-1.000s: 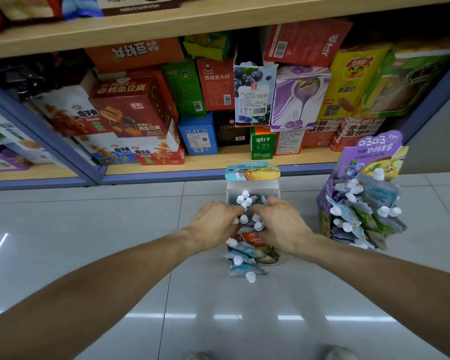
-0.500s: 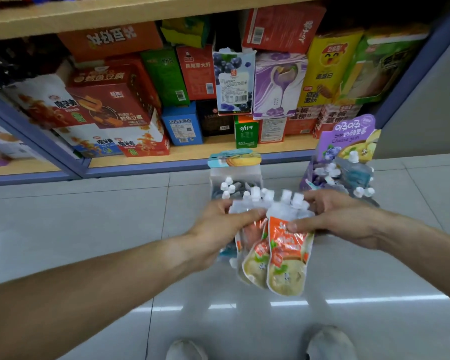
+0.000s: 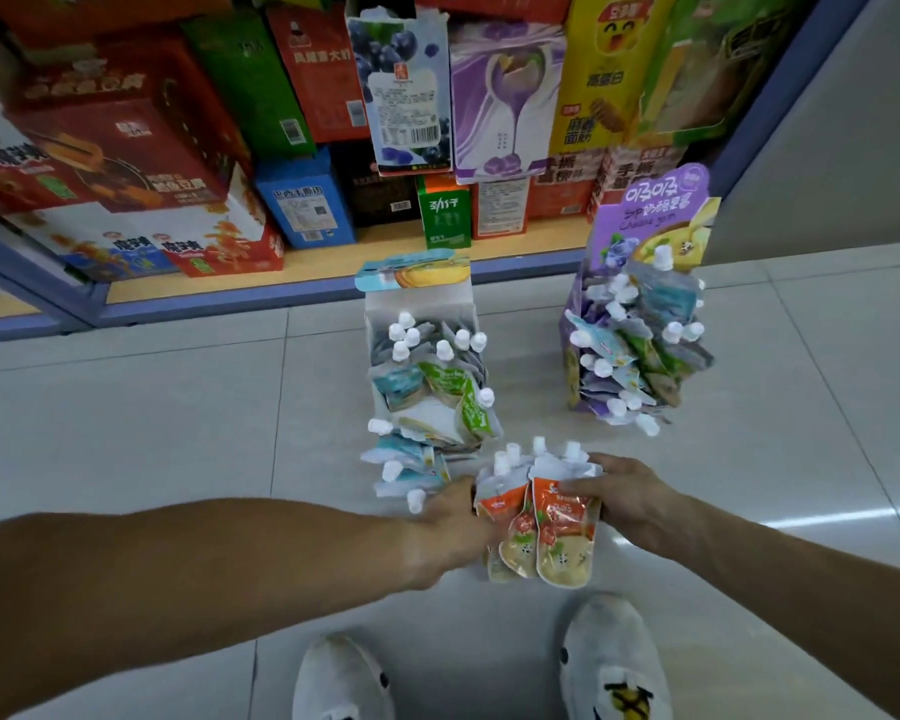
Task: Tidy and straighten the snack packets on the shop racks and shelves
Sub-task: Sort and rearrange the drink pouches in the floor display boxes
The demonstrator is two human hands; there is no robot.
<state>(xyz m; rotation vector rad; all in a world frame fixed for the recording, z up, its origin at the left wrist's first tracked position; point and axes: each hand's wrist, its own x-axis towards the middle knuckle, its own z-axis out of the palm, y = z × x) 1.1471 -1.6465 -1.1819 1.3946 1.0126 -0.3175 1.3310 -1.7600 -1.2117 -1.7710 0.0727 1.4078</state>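
Note:
A bunch of orange spouted snack pouches (image 3: 552,527) with white caps hangs low over the floor, in front of a white display box (image 3: 417,309). My right hand (image 3: 630,501) pinches the bunch near its tops. My left hand (image 3: 448,532), blurred, grips its left side. The white box holds several blue and green spouted pouches (image 3: 437,392) lying at mixed angles, some spilling over its front edge. To the right, a purple display box (image 3: 650,215) is stuffed with more untidy pouches (image 3: 630,350).
Both boxes stand on a grey tiled floor (image 3: 178,433). Behind them, the bottom shelf (image 3: 307,262) is packed with snack cartons (image 3: 126,148). My two grey shoes (image 3: 344,678) (image 3: 614,662) are just below the hands.
Both hands took a bunch of orange pouches out of the white box, then lowered it toward me. The view has tilted down, so my shoes show.

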